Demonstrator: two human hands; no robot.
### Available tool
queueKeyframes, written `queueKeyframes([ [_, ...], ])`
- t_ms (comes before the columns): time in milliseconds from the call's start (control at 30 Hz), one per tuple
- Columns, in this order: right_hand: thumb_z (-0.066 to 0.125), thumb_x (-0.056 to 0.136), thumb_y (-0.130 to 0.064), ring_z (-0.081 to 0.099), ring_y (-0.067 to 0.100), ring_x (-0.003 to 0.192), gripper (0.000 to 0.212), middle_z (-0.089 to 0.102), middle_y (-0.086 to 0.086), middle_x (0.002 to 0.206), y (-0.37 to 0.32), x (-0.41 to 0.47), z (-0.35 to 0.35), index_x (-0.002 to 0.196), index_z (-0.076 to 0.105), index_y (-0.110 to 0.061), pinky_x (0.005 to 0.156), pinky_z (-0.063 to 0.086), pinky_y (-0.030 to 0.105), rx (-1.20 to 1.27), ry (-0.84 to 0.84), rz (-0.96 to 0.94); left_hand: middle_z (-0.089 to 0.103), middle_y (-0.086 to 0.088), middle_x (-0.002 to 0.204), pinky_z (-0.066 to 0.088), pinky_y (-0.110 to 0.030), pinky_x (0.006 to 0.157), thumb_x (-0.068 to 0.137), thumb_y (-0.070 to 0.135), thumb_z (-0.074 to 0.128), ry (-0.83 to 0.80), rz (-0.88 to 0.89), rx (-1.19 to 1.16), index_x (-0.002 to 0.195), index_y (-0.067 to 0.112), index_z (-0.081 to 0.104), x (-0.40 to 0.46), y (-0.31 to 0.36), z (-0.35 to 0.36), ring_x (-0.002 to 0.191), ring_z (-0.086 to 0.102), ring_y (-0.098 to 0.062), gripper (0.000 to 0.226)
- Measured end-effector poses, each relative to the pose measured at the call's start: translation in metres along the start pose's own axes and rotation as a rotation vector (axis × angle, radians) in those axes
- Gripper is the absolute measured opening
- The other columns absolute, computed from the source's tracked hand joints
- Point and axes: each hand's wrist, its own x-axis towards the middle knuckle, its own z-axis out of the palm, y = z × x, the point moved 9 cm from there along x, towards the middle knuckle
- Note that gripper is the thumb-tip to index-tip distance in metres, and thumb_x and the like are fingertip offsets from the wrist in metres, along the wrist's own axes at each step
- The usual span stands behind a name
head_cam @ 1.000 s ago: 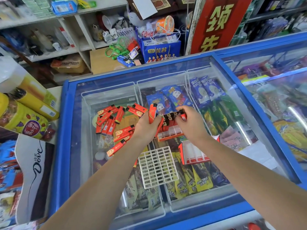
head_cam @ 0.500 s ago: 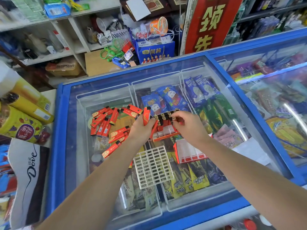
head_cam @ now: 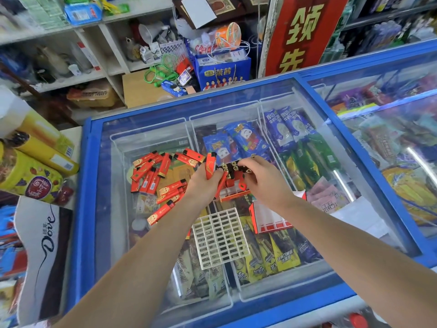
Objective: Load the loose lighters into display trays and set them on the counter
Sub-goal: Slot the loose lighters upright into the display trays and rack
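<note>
1. "Dove" is printed on a box (head_cam: 45, 237) at the near left.
2. The left hand (head_cam: 203, 183) grips red lighters (head_cam: 211, 165).
3. The right hand (head_cam: 264, 181) pinches lighters standing in the tray (head_cam: 233, 194), on the freezer lid (head_cam: 113, 209).
4. Loose lighters (head_cam: 151, 176) lie left of both hands.

We are seeing lighters (head_cam: 156, 176) lying on the freezer lid (head_cam: 113, 209) left of the tray (head_cam: 233, 194), grid (head_cam: 221, 235) sitting nearer us, box (head_cam: 272, 218) lying right of grid.
</note>
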Motion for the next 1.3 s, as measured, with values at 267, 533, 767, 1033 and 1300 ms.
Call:
queueKeyframes([
  [267, 0.066, 0.084, -0.005, 0.057, 0.012, 0.072, 0.02, 0.065, 0.002, 0.095, 0.009, 0.007, 0.005, 0.102, 0.071, -0.012, 0.073, 0.051, 0.03, 0.033, -0.054, 0.092, 0.064, -0.006, 0.075, 0.063, -0.048, 0.072, 0.104, 0.039, 0.053, -0.002, 0.005, 0.003, 0.103, 0.018, 0.057, 0.002, 0.001, 0.0, 0.06, 0.065, -0.021, 0.022],
  [533, 0.057, 0.099, -0.02, 0.064, 0.03, 0.082, 0.014, 0.068, 0.006, 0.095, 0.005, 0.009, 0.011, 0.108, 0.062, -0.012, 0.07, 0.054, 0.045, -0.212, -0.144, 0.013, 0.063, -0.006, 0.074, 0.062, -0.042, 0.067, 0.103, 0.041, 0.053, -0.004, 0.006, 0.005, 0.096, 0.024, 0.056, 0.004, -0.002, 0.001, 0.058, 0.064, -0.02, 0.019],
  [767, 0.046, 0.102, -0.018, 0.061, 0.031, 0.066, 0.016, 0.062, 0.004, 0.08, 0.006, 0.006, 0.023, 0.117, 0.044, -0.016, 0.056, 0.051, 0.039, -0.369, -0.228, -0.005, 0.065, -0.004, 0.075, 0.063, -0.042, 0.067, 0.102, 0.043, 0.053, -0.001, 0.016, 0.002, 0.097, 0.026, 0.057, 0.006, -0.002, 0.0, 0.058, 0.065, -0.017, 0.018],
  [1033, 0.047, 0.101, -0.014, 0.061, 0.021, 0.066, 0.015, 0.064, 0.001, 0.086, 0.006, 0.002, 0.009, 0.116, 0.051, -0.015, 0.055, 0.046, 0.034, -0.258, -0.085, -0.017, 0.07, -0.005, 0.085, 0.057, -0.033, 0.064, 0.102, 0.044, 0.053, 0.044, 0.071, -0.04, 0.102, 0.03, 0.057, 0.004, 0.006, -0.005, 0.064, 0.066, -0.015, 0.015],
  [1300, 0.058, 0.093, -0.014, 0.074, 0.029, 0.081, 0.023, 0.073, 0.009, 0.096, 0.017, -0.001, 0.005, 0.112, 0.07, -0.023, 0.068, 0.058, 0.038, 0.89, -0.096, 0.528, 0.075, 0.005, 0.085, 0.056, -0.021, 0.058, 0.099, 0.042, 0.058, -0.061, 0.109, -0.116, 0.104, 0.029, 0.061, 0.004, 0.024, 0.017, 0.071, 0.072, -0.009, 0.014],
])
